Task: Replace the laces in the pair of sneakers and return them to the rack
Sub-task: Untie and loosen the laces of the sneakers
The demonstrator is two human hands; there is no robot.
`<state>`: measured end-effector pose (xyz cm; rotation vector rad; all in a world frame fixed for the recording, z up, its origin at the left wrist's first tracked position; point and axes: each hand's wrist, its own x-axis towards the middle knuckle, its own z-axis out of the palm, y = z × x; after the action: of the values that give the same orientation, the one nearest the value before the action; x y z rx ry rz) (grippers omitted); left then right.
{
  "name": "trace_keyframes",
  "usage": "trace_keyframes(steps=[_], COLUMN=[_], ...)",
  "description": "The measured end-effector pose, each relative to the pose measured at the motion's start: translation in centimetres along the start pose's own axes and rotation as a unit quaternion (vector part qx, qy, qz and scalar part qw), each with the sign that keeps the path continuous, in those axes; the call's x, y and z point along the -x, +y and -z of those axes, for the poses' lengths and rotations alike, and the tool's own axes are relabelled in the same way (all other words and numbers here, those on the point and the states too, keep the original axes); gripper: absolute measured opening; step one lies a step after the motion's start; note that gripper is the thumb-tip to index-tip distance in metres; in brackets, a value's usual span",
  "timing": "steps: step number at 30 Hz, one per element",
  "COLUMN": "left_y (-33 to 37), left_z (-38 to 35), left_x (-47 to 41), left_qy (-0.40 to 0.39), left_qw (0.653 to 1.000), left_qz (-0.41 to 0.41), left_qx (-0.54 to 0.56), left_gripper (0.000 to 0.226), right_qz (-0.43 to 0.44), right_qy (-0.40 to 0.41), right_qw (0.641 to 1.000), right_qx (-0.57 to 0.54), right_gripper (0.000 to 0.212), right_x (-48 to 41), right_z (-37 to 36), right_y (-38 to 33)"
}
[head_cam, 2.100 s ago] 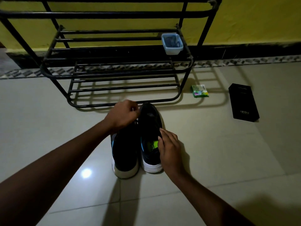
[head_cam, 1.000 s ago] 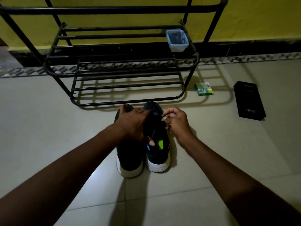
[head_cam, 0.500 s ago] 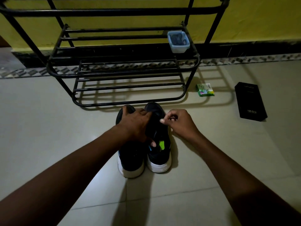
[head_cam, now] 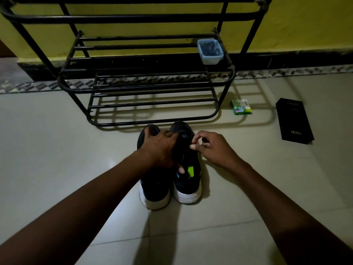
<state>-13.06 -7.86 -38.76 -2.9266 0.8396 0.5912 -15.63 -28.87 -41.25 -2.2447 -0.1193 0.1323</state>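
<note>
Two black sneakers with white soles stand side by side on the floor tiles, toes toward the black metal rack point(head_cam: 152, 122). My left hand point(head_cam: 162, 148) lies across the left sneaker point(head_cam: 154, 190) and grips the upper of the right sneaker point(head_cam: 188, 185), thumb at its opening beside a green tab. My right hand point(head_cam: 212, 148) is at the right sneaker's lacing, thumb and forefinger pinching what looks like a thin dark lace; the lace itself is hard to make out in the dim light.
A small clear tub point(head_cam: 210, 52) holding something dark sits on the rack's middle shelf at the right. A green packet point(head_cam: 241, 107) and a black box point(head_cam: 294, 121) lie on the floor to the right. A yellow wall is behind the rack.
My right hand moved from the right sneaker's heel side up to its lacing and pinched there. My left hand settled over both sneakers. Little has shifted in the last half second.
</note>
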Motion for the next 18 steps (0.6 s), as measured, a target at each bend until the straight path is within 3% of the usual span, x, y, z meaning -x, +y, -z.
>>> trace_keyframes(steps=[3, 5, 7, 9, 10, 11, 12, 14, 16, 18], left_y=[0.1, 0.0, 0.0, 0.0, 0.0, 0.0, 0.0, 0.0, 0.1, 0.2], left_z=[0.1, 0.0, -0.1, -0.2, -0.2, -0.2, -0.2, -0.1, -0.1, -0.1], left_x=[0.0, 0.0, 0.0, 0.0, -0.1, -0.1, -0.2, -0.2, -0.1, -0.1], left_qy=[-0.004, -0.002, -0.002, -0.004, -0.003, -0.002, -0.003, -0.007, -0.009, -0.01], left_qw=[1.0, 1.0, 1.0, 1.0, 1.0, 1.0, 1.0, 1.0, 1.0, 1.0], left_qz=[0.002, 0.003, 0.004, 0.004, 0.004, 0.004, 0.003, 0.005, 0.009, 0.012], left_qx=[0.006, 0.011, 0.008, 0.005, 0.004, 0.004, 0.005, 0.005, 0.002, -0.001], left_gripper=[0.121, 0.121, 0.122, 0.123, 0.124, 0.124, 0.124, 0.125, 0.124, 0.122], right_qz=[0.078, 0.072, -0.036, -0.167, -0.199, -0.203, -0.176, -0.04, 0.044, 0.058], right_qy=[0.02, 0.117, 0.213, 0.226, 0.209, 0.189, 0.173, 0.106, 0.037, 0.006], right_qw=[0.992, 0.989, 0.963, 0.864, 0.829, 0.832, 0.875, 0.985, 0.996, 0.992], right_qx=[0.094, 0.059, -0.161, -0.417, -0.48, -0.48, -0.416, -0.131, 0.069, 0.112], right_gripper=[0.009, 0.013, 0.025, 0.03, 0.03, 0.027, 0.023, 0.01, 0.004, 0.01], right_x=[-0.2, -0.3, -0.4, -0.5, -0.5, -0.4, -0.3, 0.2, 0.2, 0.3], right_z=[0.0, -0.4, -0.2, 0.4, 0.6, 0.8, 1.0, 1.0, 0.7, 0.4], right_y=[0.0, -0.7, -1.8, -2.8, -2.7, -2.8, -2.5, -1.8, -1.0, -0.7])
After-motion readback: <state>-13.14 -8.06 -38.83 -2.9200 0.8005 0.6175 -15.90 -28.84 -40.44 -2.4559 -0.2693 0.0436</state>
